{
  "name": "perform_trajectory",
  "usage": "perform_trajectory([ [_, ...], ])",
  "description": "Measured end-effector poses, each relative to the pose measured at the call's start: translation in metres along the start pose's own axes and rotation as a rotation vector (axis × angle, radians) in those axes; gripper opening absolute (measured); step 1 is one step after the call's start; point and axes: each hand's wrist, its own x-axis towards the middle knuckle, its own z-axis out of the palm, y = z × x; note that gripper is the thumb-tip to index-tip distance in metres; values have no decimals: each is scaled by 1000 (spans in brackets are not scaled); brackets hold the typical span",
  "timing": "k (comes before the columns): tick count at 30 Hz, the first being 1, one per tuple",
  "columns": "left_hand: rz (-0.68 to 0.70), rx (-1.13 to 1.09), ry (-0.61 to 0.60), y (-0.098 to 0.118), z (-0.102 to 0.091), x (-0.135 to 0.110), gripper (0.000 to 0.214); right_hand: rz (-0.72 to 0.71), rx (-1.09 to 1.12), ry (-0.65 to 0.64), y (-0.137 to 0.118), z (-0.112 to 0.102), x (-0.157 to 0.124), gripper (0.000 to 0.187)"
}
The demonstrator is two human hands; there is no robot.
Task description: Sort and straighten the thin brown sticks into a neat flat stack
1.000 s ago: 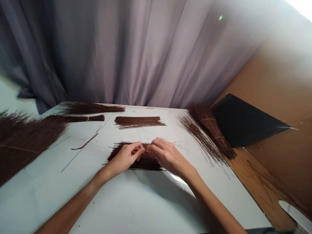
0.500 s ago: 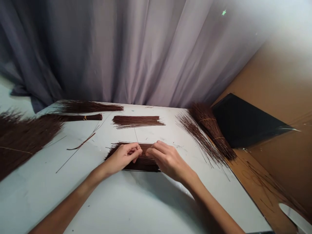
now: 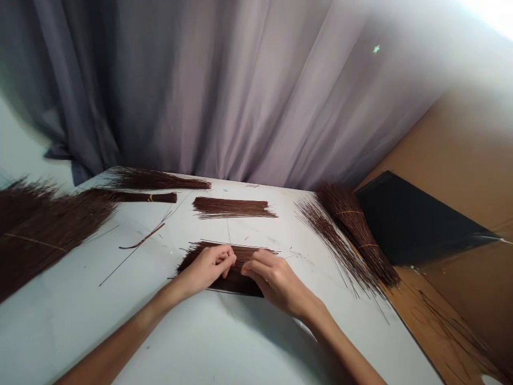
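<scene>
A flat layer of thin dark brown sticks (image 3: 240, 280) lies on the white table, directly beneath both hands. My left hand (image 3: 214, 264) is closed in a pinch over its middle. From those fingertips a thin strand (image 3: 229, 231) runs away towards the far side; whether it is thread or a fine stick I cannot tell. Close by on the right, my right hand (image 3: 274, 278) has its fingers bent and pressed together above the sticks. What its fingertips hold, if anything, is hidden. Further back sits a second, narrower layer of brown sticks (image 3: 234, 207).
Large stick bundles (image 3: 44, 235) fill the left side, near a yellow-banded bundle (image 3: 160, 198) and a brown strip (image 3: 146, 237). Loose sticks (image 3: 336, 248) and a tied bundle (image 3: 360, 235) line the right edge. A grey curtain (image 3: 224, 91) hangs behind the table (image 3: 160, 342).
The whole view has shifted, so things appear slightly lower and further right. Both hands stay over the stick layer, with their fingers in nearly the same pose.
</scene>
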Motion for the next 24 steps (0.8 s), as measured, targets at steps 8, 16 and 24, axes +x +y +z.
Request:
perform_trajectory([
  [8, -61, -361, -30, 21, -8, -4, 34, 164, 255, 32, 18, -9, 0, 29],
  [16, -38, -299, -13, 19, -5, -4, 40, 96, -3, 97, 12, -17, -1, 25],
  [24, -20, -225, 23, 5, -8, 3, 43, 65, -188, 122, 8, -22, -3, 26],
])
